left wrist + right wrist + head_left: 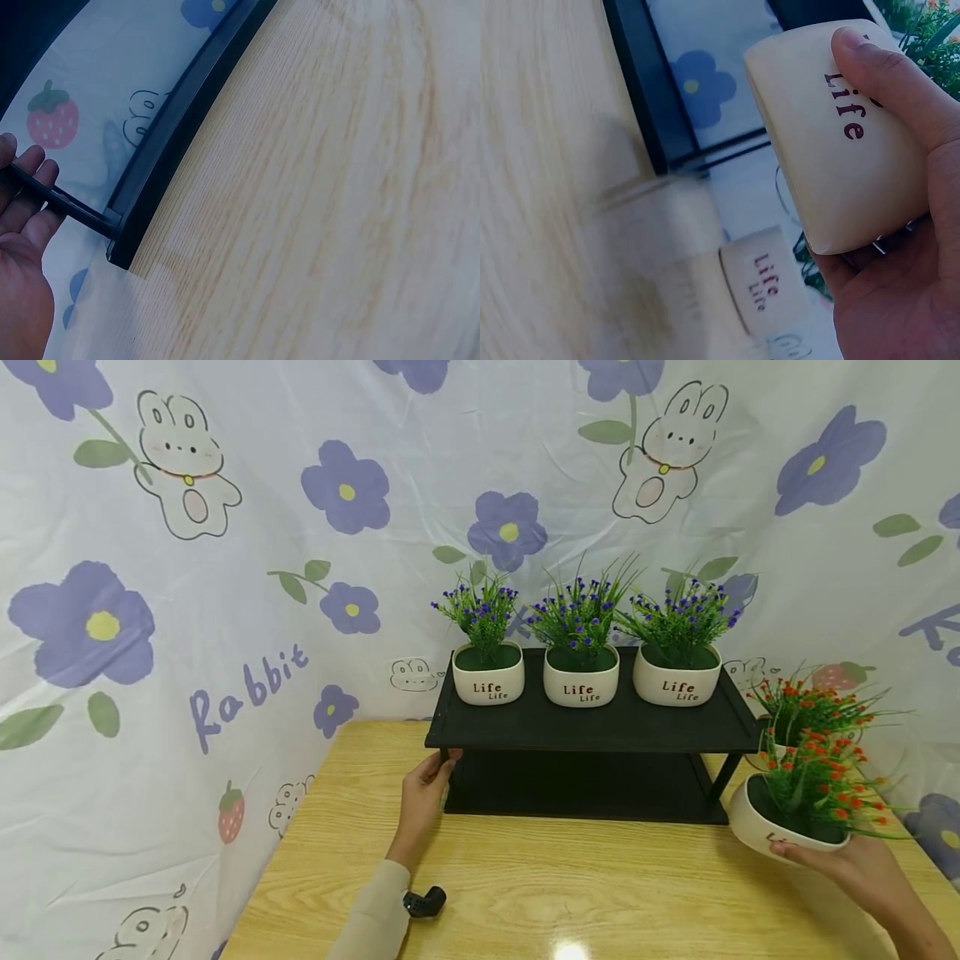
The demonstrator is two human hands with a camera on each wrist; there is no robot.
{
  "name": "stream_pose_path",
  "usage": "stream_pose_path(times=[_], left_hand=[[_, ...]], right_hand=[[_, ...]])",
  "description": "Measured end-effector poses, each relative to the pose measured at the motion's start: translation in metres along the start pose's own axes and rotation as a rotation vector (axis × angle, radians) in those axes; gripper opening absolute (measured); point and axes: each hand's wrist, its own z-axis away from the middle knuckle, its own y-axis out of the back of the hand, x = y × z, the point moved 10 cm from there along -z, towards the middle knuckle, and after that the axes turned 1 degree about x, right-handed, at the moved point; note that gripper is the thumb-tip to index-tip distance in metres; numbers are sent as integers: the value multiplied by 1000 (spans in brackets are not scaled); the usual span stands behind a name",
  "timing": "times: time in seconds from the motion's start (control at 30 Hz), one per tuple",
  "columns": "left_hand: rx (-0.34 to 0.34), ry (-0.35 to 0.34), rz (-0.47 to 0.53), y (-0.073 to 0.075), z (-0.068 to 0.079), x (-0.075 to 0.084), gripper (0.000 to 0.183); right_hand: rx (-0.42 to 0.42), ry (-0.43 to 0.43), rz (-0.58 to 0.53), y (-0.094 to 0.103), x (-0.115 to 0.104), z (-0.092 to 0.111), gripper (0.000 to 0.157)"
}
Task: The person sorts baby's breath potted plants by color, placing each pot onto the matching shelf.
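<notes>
The black shelf (pixel 592 727) stands on the wooden bench (pixel 570 877), and it has an upper board and a lower board. At the shelf's left end, the left hand (pixel 423 783) holds the thin leg (pixel 79 214), with the thumb and the fingers curled about it. To the right of the shelf, near its front right corner, the right hand (pixel 855 870) grips a white pot of orange-red flowers (pixel 753 828). The thumb presses on the lettered front, and the other fingers go under the pot, partly hidden. This pot is tilted; whether it touches the shelf, I cannot tell. Behind it, also right of the shelf, is a second orange-red plant (pixel 810 708), its pot mostly covered.

On the shelf's upper board, three white pots with purple flowers (pixel 580 681) stand upright in one row, apart from each other, each with "Life" written. Behind the shelf hangs a pale cloth (pixel 247 610) with rabbits and purple flowers.
</notes>
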Motion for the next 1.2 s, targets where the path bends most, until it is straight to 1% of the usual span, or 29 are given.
stream_pose_path(times=[0.07,0.1,0.13,0.2,0.27,0.4,0.47,0.57,0.67,0.8,0.9,1.03,1.13,1.2], left_hand=[[0,7,-4,0,0,0,26],[0,9,-6,0,0,-1,26],[-2,11,-8,0,0,-1,26],[-3,12,-10,0,0,-1,27],[-6,12,-10,-1,0,-2,27],[-3,15,-4,-1,0,-2,27],[-6,10,1,-1,1,3,27],[-24,0,14,-1,3,15,27],[-28,-1,19,0,5,26,28],[-22,21,28,1,5,27,29],[-26,29,26,1,5,29,29],[-28,23,18,1,6,31,29],[-20,27,27,1,6,27,29],[-12,24,34,1,5,21,29]], right_hand=[[13,43,14,-1,-11,1,105],[34,62,-14,0,-16,1,107],[55,102,-22,1,-22,1,108],[68,146,-23,0,-32,2,107],[69,165,8,-2,-40,3,103],[79,203,-8,-4,-56,1,103],[67,201,7,-6,-63,1,102],[48,200,15,-12,-72,1,101],[21,205,27,-19,-81,0,101],[-38,179,62,-33,-89,-3,102],[-50,196,68,-40,-100,-4,101],[-28,267,57,-48,-122,-4,98],[-51,298,36,-59,-137,-5,96],[-60,327,10,-67,-148,-6,95]])
